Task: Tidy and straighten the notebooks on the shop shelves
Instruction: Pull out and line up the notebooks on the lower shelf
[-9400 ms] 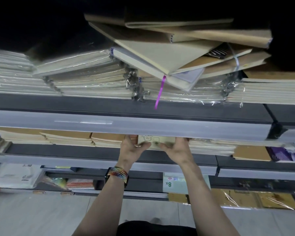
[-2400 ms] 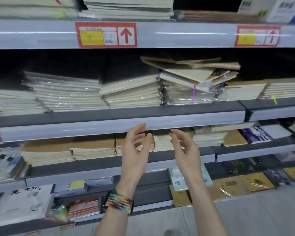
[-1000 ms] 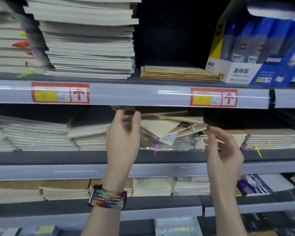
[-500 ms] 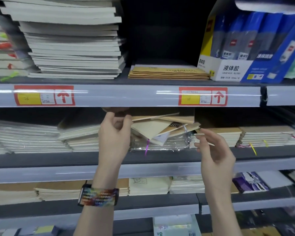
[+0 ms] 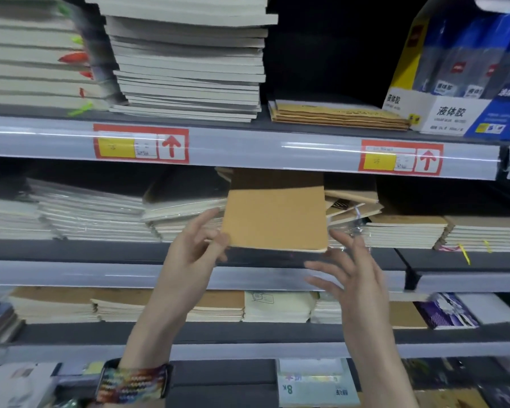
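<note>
A brown kraft-cover notebook (image 5: 276, 214) hangs in front of the middle shelf, tilted toward me. My left hand (image 5: 193, 254) pinches its lower left corner. My right hand (image 5: 352, 272) hovers just below its lower right corner, fingers spread and relaxed, holding nothing. Behind the notebook lies the untidy pile of brown notebooks (image 5: 351, 201), crooked on plastic-wrapped packs. Neat wrapped stacks (image 5: 92, 213) fill the shelf to the left.
The upper shelf holds tall white notebook stacks (image 5: 189, 63), a low brown stack (image 5: 336, 113) and a blue glue box (image 5: 460, 83). Price labels (image 5: 142, 145) sit on the shelf rail. The lower shelf carries brown and cream notebook piles (image 5: 171, 304).
My left hand has pulled one brown notebook out of the untidy pile and toward me. My right hand moved left and now sits under the notebook's right corner.
</note>
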A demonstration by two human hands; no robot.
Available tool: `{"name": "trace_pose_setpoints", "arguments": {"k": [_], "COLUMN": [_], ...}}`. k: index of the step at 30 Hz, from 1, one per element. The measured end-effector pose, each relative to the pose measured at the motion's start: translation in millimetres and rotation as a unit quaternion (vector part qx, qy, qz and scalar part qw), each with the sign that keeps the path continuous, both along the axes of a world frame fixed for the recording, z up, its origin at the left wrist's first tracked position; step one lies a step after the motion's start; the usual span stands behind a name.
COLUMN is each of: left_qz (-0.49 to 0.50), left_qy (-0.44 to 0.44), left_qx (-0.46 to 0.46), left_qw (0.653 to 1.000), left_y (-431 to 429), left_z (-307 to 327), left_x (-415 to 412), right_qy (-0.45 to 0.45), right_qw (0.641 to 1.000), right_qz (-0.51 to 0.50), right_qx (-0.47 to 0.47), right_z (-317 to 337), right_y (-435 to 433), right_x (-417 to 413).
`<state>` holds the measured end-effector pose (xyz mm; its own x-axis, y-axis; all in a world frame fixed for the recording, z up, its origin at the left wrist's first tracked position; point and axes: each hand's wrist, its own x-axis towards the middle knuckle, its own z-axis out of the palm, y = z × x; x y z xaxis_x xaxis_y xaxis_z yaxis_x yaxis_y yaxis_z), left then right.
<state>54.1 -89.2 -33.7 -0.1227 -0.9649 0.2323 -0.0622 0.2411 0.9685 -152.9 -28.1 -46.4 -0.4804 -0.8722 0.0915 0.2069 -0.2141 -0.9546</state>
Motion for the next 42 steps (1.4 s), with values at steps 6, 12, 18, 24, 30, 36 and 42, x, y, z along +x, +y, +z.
{"name": "trace_pose_setpoints", "arguments": {"k": [6, 12, 18, 24, 30, 36, 42], "left_qz": [-0.077, -0.133, -0.136, -0.157, -0.16, -0.147, -0.142], "left_qy": [-0.034, 0.016, 0.044, 0.042, 0.06, 0.083, 0.086], "left_qx": [0.038, 0.083, 0.132, 0.125, 0.124, 0.117, 0.112], "left_qw": [0.996, 0.988, 0.981, 0.979, 0.977, 0.979, 0.98], "left_y": [5.3, 9.0, 9.2, 13.0, 17.5, 22.9, 33.7], "left_z": [-15.7, -21.7, -35.5, -47.4, -52.5, -47.8, -41.2], "left_x": [13.1, 11.8, 13.0, 16.0, 15.1, 7.2, -20.4], "right_qy": [-0.04, 0.0, 0.105, 0.13, 0.116, 0.107, 0.096], "right_qw": [0.998, 0.999, 0.991, 0.987, 0.988, 0.989, 0.989], "right_qz": [0.042, 0.015, 0.03, 0.019, -0.011, -0.007, 0.031], "right_qx": [0.019, 0.032, 0.083, 0.097, 0.105, 0.101, 0.106], "right_z": [5.0, -4.7, -13.9, -23.1, -26.0, -26.8, -25.0], "right_y": [6.0, 16.2, 24.3, 35.6, 43.1, 50.8, 69.5], "right_x": [18.9, 35.2, 47.4, 59.4, 65.3, 59.7, 32.8]}}
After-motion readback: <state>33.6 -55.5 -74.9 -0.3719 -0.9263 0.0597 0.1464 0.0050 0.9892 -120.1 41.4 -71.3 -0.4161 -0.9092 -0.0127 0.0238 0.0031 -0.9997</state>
